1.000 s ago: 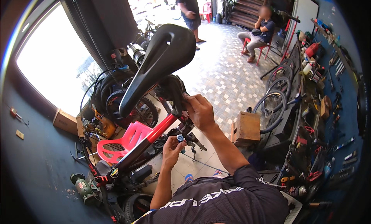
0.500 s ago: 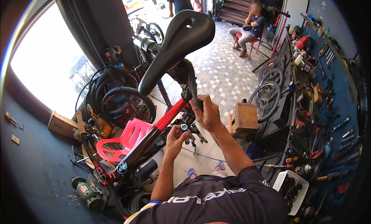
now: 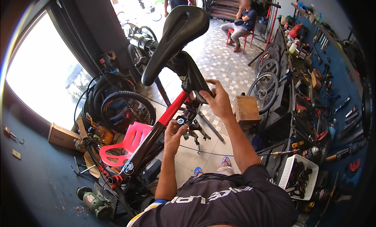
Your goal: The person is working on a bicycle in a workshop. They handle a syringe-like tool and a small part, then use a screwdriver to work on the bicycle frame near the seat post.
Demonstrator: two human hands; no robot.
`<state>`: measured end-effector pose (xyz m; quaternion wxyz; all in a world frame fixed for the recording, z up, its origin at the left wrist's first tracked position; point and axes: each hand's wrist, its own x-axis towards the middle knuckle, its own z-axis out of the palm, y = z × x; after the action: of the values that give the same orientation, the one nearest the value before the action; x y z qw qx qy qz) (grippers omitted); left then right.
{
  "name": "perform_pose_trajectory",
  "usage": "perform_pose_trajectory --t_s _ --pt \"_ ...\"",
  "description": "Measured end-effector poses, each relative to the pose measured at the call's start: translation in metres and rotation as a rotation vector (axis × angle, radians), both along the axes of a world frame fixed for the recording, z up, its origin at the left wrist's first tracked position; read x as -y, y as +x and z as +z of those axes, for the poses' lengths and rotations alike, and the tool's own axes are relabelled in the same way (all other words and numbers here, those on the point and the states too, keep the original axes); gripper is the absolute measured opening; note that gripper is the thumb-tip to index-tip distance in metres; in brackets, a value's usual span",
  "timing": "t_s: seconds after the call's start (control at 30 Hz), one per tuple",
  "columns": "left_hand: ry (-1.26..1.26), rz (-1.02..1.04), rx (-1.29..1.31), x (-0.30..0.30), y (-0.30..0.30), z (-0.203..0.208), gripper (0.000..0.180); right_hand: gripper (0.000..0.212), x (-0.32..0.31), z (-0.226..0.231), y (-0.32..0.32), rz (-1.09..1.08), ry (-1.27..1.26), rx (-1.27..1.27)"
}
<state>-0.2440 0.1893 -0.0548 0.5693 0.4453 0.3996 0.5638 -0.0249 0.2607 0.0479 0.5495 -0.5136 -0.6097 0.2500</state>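
A bicycle frame (image 3: 172, 109), red and dark, slants across the middle under a black saddle (image 3: 178, 39). Below the saddle, a dark cloth (image 3: 192, 76) hangs around the upper end of the frame. My right hand (image 3: 220, 102) is at the cloth's right edge, with thumb and fingers closed on it. Left of and below it, my left hand (image 3: 173, 140) pinches a small round part (image 3: 180, 121) with a pale, shiny face; its exact kind is unclear. Dark metal bike parts (image 3: 192, 111) sit just beyond that hand, beside the frame.
A pink plastic chair (image 3: 125, 144) stands left of the frame, near stacked tyres (image 3: 127, 109). At right are a wooden box (image 3: 246, 108), several wheels (image 3: 264, 89), a white basket (image 3: 288, 174) and a tool wall. A seated person (image 3: 243, 21) is farther back; a thin cable (image 3: 227, 153) crosses the floor area.
The view has shifted slightly. My right hand has risen and moved right, drawing the cloth's edge outward with its fingers more spread. The left hand still pinches the round part, a little lower beside the frame.
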Motion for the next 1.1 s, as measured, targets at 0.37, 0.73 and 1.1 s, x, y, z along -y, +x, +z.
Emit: perform_pose_trajectory --t_s 0.37,0.73,1.1 --pt "-0.042 0.052 0.061 0.002 -0.015 -0.002 0.022 0.027 0.007 -0.002 -0.018 0.125 0.196 -0.056" --pt "0.015 0.021 0.083 -0.006 -0.016 -0.013 0.020 0.016 0.004 -0.015 -0.018 0.057 0.114 -0.007" --pt "0.011 0.018 0.012 0.002 -0.021 -0.013 0.020 0.012 0.031 -0.011 -0.019 0.166 0.142 -0.069"
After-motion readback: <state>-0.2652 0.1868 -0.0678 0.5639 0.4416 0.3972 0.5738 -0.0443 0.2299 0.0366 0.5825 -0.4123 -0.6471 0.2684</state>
